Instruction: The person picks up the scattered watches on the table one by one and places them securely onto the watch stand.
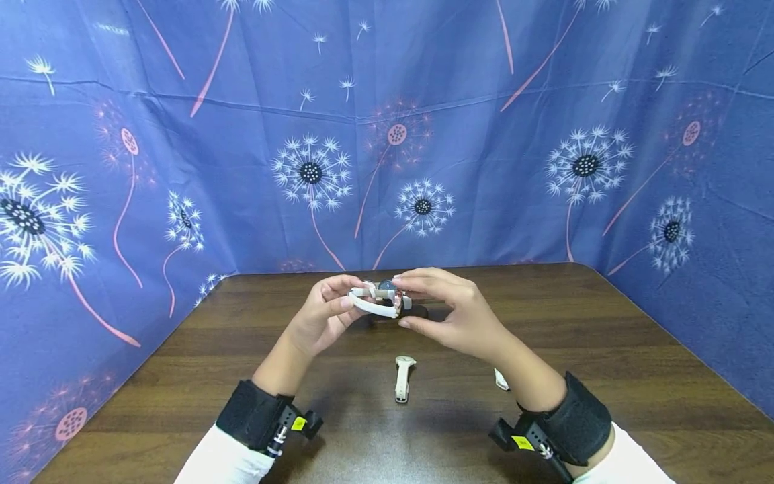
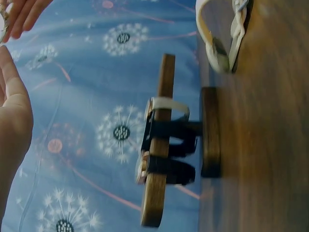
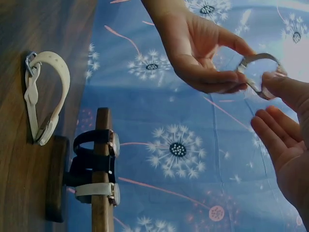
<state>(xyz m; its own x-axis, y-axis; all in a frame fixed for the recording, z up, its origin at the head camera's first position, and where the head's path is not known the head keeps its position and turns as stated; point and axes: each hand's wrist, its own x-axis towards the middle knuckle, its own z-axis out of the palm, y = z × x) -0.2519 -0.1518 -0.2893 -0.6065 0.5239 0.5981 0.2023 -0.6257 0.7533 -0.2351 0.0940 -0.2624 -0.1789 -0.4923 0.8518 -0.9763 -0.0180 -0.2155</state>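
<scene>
A white-strapped watch (image 1: 376, 309), its strap forming a loop, is held up between both hands above the table. My left hand (image 1: 326, 314) pinches the strap side between thumb and fingers. On the opposite side, my right hand (image 1: 456, 309) holds the watch by its case, one digit overlapping the loop in the right wrist view (image 3: 274, 85). Behind the hands, mostly hidden in the head view, stands a wooden watch stand (image 2: 167, 79). Its bar carries dark-strapped watches (image 2: 171, 166) and a white-strapped watch (image 2: 169, 104).
A white watch (image 1: 402, 380) lies on the brown wooden table (image 1: 242, 403), in front of the hands. Another white object (image 1: 500, 380) is partly hidden by the right forearm. A blue dandelion-print cloth (image 1: 484, 222) hangs behind and at both sides.
</scene>
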